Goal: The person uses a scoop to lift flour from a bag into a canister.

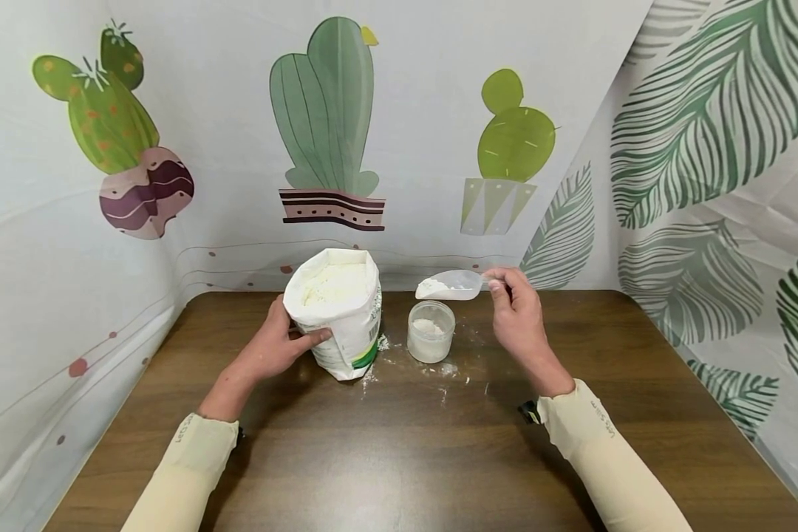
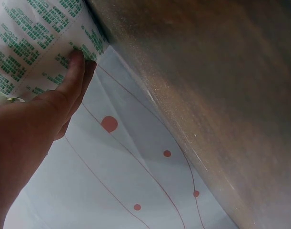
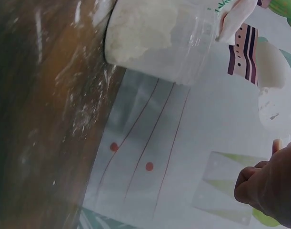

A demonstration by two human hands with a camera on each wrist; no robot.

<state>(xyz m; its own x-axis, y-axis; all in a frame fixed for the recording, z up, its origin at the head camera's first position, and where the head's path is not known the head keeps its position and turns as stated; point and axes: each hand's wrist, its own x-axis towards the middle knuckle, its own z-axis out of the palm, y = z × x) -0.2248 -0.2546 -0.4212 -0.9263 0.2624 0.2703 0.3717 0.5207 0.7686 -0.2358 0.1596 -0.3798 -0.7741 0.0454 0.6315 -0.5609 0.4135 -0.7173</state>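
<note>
My left hand point(image 1: 281, 341) grips the lower left side of an open white paper bag point(image 1: 355, 332), its thumb across the front. Pale flour-like powder point(image 1: 335, 287) fills the bag nearly to its rim. In the left wrist view, green print covers the bag point(image 2: 31, 43) beside my fingers. My right hand point(image 1: 517, 310) pinches the handle of a clear plastic scoop point(image 1: 462, 284), which carries white powder at its tip. Below the scoop stands a clear round jar point(image 1: 431, 341) with no lid on, partly filled with powder. The right wrist view shows the jar point(image 3: 150, 38) from the side.
Spilled powder point(image 1: 447, 369) dusts the brown wooden table point(image 1: 372, 458) around the jar and bag. Behind the table's far edge hangs a white cloth point(image 1: 425, 148) printed with cacti, and leaf-patterned cloth point(image 1: 698, 148) hangs on the right.
</note>
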